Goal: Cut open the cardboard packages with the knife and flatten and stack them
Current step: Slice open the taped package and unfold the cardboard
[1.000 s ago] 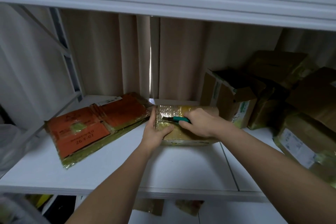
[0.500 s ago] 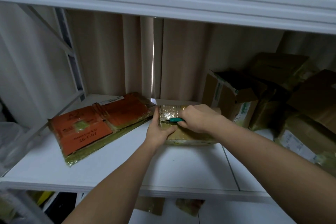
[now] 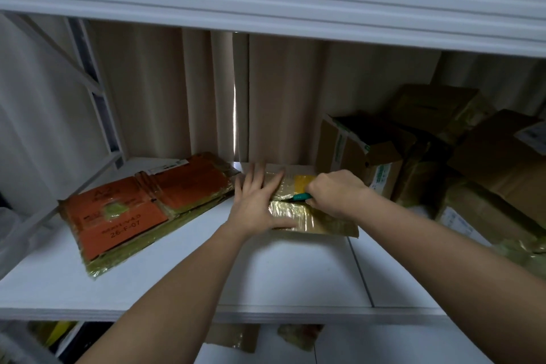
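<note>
Meanwhile my left hand [image 3: 254,204] lay flat, fingers straight, pressing the box [image 3: 307,216] on the shelf [image 3: 266,281] beside the flattened stack [image 3: 141,210]. My right hand [image 3: 334,192] held a closed grip on the knife [image 3: 300,197] at the taped seam. I judged a shallow, steady cut away from the left fingers best. The blade tip was hidden, so I couldn't tell its depth.

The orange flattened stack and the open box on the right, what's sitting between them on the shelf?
In the head view, the taped package, with the left hand pressing it flat and the right hand gripping the knife.
</note>
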